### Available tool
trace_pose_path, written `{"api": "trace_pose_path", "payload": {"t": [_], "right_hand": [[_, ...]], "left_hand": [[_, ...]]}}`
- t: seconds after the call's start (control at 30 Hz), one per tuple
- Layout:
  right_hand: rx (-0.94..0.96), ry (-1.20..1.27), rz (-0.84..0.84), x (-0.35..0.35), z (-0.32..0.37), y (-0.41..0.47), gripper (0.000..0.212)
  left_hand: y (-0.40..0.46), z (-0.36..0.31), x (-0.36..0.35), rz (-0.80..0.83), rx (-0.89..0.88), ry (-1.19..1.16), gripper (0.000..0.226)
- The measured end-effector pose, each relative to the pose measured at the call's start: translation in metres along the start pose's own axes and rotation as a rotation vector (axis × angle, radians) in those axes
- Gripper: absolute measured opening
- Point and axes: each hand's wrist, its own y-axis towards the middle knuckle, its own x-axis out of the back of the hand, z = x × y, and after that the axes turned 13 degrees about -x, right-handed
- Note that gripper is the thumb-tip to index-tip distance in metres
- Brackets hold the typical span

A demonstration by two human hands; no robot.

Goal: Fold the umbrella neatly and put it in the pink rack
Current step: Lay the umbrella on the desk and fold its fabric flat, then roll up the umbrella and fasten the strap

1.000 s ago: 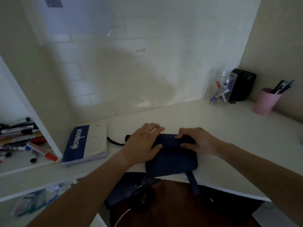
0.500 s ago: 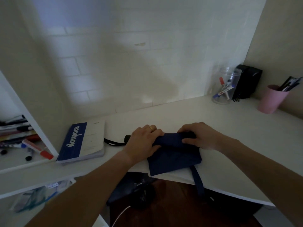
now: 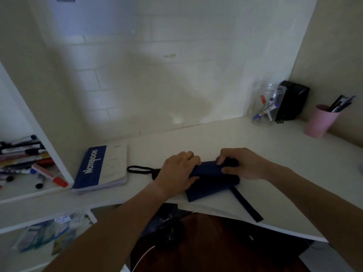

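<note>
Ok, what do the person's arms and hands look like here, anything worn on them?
Both forearms are bare, with no sleeves, watch or gloves in view. The left hand wears a plain gold-coloured ring on one finger. The right hand shows no ring or other jewellery.

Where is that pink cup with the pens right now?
The pink cup stands at the far right of the white desk, near the wall corner, just right of the black box and the clear jar.

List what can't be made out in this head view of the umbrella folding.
- Umbrella handle: hidden under the left hand; only the wrist loop shows.
- Far end of the umbrella: covered by the right hand.
- Small print on the notebook: too small.
- Items under the desk: dark.
</note>
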Motion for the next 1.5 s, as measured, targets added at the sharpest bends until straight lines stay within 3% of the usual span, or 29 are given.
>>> {"api": "trace_pose_path", "payload": {"t": [0.1,0.23,0.3,0.43,0.57,0.67,0.83,1.0,1.13,1.33,1.5], "right_hand": [[-0.015,-0.022,0.006,0.001,0.001,-0.001,0.027],[0.075,-0.148,-0.135,-0.012,-0.002,-0.009,0.04],[0.102,-0.159,-0.19,-0.019,-0.006,-0.014,0.04],[0.014,-0.104,-0.282,-0.032,-0.003,-0.032,0.042],[-0.147,-0.107,-0.565,-0.065,0.0,-0.09,0.043],[-0.237,-0.193,-0.666,-0.096,0.006,-0.129,0.046],[-0.185,-0.351,-0.64,-0.12,0.023,-0.139,0.055],[-0.061,-0.392,-0.696,-0.121,0.028,-0.136,0.034],[0.028,-0.365,-0.701,-0.123,0.038,-0.137,0.032],[-0.008,-0.018,-0.685,-0.09,0.038,-0.135,0.02],[-0.152,0.193,-0.551,-0.086,0.037,-0.134,0.022]], "left_hand": [[0.007,-0.002,0.003,0.026,-0.002,-0.016,0.038],[0.022,0.007,0.024,0.162,0.264,-0.532,0.029],[0.022,0.009,0.021,0.192,0.316,-0.664,0.03],[0.019,0.008,0.011,0.246,0.288,-0.579,0.052],[0.018,0.006,0.008,0.264,0.244,-0.518,0.049],[0.015,0.0,0.006,0.231,0.253,-0.515,0.042],[0.009,-0.018,0.006,0.205,0.227,-0.414,0.038],[0.005,-0.039,0.014,0.129,0.231,-0.378,0.04],[0.008,-0.051,0.015,0.06,0.171,-0.242,0.039],[-0.006,-0.068,0.0,-0.067,-0.022,-0.067,0.034],[-0.022,-0.066,0.001,-0.071,-0.052,-0.201,0.036]]}}
